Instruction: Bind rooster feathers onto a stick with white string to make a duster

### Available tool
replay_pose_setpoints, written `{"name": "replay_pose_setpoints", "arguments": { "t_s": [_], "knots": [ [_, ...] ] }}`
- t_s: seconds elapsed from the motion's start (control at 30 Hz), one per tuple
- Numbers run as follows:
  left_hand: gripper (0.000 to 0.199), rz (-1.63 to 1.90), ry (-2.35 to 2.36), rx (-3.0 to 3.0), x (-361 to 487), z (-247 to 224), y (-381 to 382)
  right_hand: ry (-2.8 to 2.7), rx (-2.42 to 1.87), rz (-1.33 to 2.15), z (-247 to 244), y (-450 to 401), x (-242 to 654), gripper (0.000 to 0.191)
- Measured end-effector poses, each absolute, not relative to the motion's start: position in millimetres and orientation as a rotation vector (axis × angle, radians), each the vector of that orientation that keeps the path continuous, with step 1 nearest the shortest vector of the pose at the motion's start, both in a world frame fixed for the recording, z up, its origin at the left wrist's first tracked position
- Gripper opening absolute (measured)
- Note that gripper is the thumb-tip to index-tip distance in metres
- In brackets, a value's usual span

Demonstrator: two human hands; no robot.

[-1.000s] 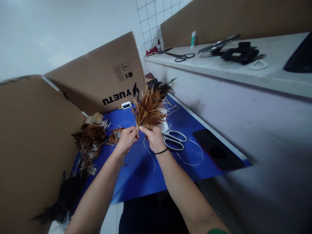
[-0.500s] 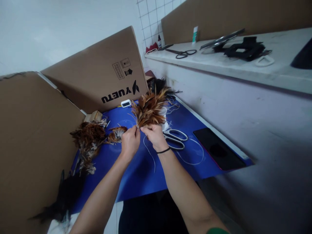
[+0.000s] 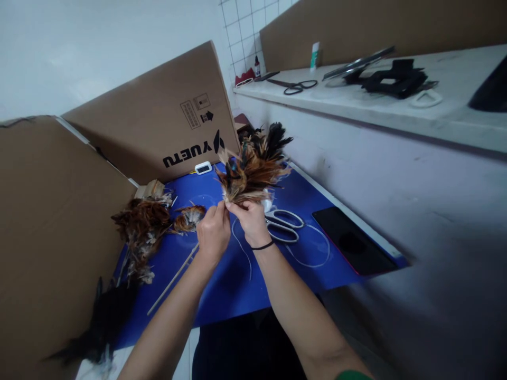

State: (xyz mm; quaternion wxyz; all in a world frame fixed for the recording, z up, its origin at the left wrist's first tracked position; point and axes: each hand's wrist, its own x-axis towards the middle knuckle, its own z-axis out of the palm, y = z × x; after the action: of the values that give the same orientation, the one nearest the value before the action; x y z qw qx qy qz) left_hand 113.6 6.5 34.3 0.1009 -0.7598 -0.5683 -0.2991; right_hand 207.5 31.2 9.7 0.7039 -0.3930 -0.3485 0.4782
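Observation:
Both hands hold a feather duster [image 3: 251,171] of brown, tan and black feathers above the blue table. My left hand [image 3: 214,232] is closed around its base, and a thin pale stick [image 3: 172,287] runs out below that hand toward the lower left. The fingers of my right hand [image 3: 250,219] pinch the feather base right beside the left. Silver-handled scissors [image 3: 284,224] lie by my right wrist, their blades hidden. A small bunch of brown feathers [image 3: 190,217] rests just left of my left hand.
A pile of brown feathers [image 3: 146,221] and black feathers [image 3: 111,311] line the left side by a cardboard box [image 3: 158,111]. A phone [image 3: 352,240] lies at the right of the blue table [image 3: 222,295]. Dark scissors [image 3: 295,85] lie on the white ledge [image 3: 336,97].
The feather duster has turned in my hands, so darker feathers now face me. The pale stick has come into view below my left hand. Both hands stay nearly in place.

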Motion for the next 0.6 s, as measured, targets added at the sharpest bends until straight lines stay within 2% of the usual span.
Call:
{"name": "replay_pose_setpoints", "arguments": {
  "t_s": [0.2, 0.3, 0.4, 0.6],
  "knots": [
    [0.037, -1.478, -1.949, -2.538, 105.4, 45.0, 11.6, -0.711, -0.818, 1.076, 15.0, 27.5, 208.4, 0.020],
    [0.038, -1.650, -2.034, -2.591, 102.8, 46.6, 16.4, -0.719, -0.789, 1.107, 16.4, 26.9, 208.5, 0.017],
    [0.034, -1.572, -1.992, -2.456, 103.4, 46.2, 16.8, -0.805, -0.776, 1.085, 14.2, 27.8, 207.9, 0.017],
    [0.031, -1.147, -1.646, -2.209, 109.5, 34.0, 13.6, -0.835, -0.902, 0.978, 5.0, 33.1, 205.7, 0.019]
  ]
}}
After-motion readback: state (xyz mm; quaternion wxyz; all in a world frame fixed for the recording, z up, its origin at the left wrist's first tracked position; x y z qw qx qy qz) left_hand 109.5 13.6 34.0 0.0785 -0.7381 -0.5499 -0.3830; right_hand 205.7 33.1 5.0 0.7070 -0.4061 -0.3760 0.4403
